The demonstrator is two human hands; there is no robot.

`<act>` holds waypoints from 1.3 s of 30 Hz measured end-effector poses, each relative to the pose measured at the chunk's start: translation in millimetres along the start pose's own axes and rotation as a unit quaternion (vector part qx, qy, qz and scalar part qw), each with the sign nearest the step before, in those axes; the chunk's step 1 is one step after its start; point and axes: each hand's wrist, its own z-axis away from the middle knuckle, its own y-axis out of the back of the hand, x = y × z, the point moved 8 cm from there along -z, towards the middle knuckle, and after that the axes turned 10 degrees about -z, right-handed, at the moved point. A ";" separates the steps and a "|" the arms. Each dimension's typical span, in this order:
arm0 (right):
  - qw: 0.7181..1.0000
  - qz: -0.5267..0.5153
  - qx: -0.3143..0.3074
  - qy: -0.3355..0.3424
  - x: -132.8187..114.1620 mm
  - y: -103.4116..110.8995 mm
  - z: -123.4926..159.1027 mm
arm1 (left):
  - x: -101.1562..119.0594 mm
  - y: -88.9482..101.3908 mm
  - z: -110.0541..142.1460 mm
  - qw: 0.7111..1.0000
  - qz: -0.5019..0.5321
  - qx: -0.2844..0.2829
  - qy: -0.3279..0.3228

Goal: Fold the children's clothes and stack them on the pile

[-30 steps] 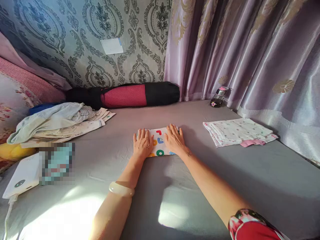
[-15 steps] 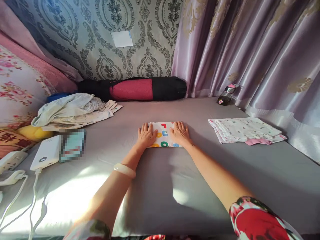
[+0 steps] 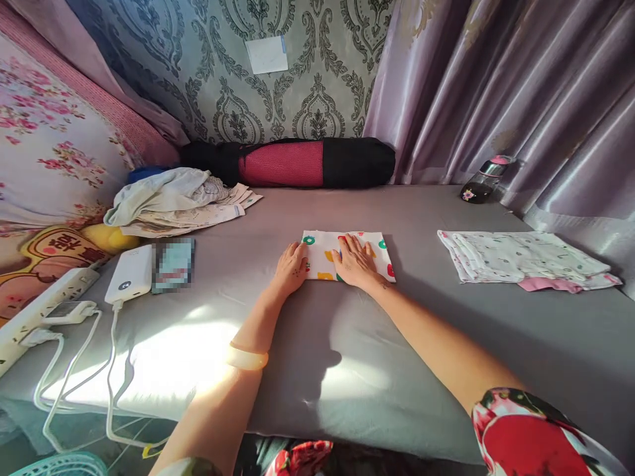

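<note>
Folded cloth [image 3: 320, 254] with coloured prints lies on the gray sheet [image 3: 421, 330], mid-scene. Right hand [image 3: 356, 261] flat on top, fingers slightly spread. Left hand [image 3: 292, 268] at the left edge, fingers together; whether pinching, cannot tell. Sheet extends right to the folded stack [image 3: 520, 256], far to the black-and-red roll [image 3: 282, 163], left to the clothes pile [image 3: 169, 201], all well apart. Near sheet edge runs beneath the forearms.

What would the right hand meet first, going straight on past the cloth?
Past the cloth and across the sheet, the right hand would probably meet the roll; depth is unclear.
</note>
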 end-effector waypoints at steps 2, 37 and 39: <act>1.000 0.006 -0.007 -0.003 1.8 -0.5 -0.6 | -2.5 3.1 -1.1 0.999 0.024 0.033 -0.009; 0.999 -0.005 -0.016 0.038 -56.9 -12.9 -24.5 | -16.8 18.5 11.1 0.993 -0.022 0.096 0.059; 0.999 -0.012 -0.021 0.040 -59.1 -18.7 -25.7 | -16.7 19.2 11.0 0.993 -0.021 0.099 0.055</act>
